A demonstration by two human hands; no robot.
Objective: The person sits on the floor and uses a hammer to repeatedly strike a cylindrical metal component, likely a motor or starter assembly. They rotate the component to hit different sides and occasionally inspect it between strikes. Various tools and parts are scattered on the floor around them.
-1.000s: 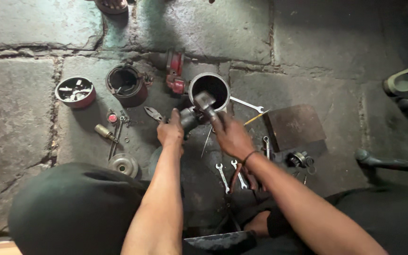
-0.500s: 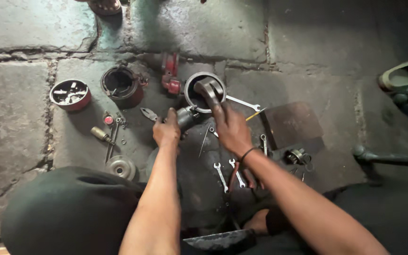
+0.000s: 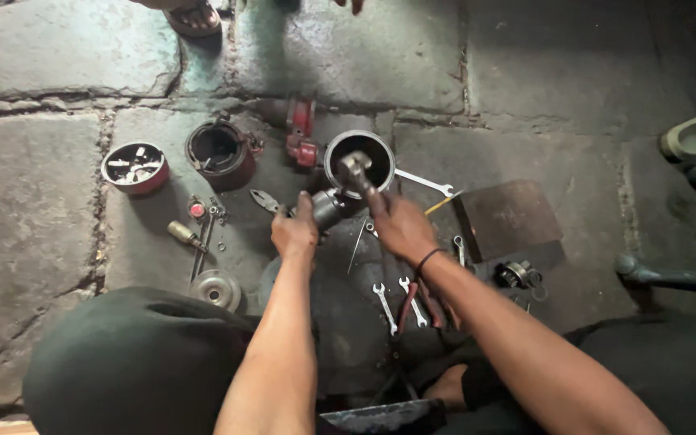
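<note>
Now left hand [image 3: 293, 234] clamped on grey metal part [image 3: 329, 207], right hand [image 3: 400, 225] gripping hammer [image 3: 356, 171], head raised higher than half-second ago, over steel cylinder [image 3: 359, 161] on stone floor [image 3: 34, 201]; striking continues.

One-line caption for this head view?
Left hand grips a grey metal part; right hand holds a hammer-like tool over an open metal cylinder.
</note>
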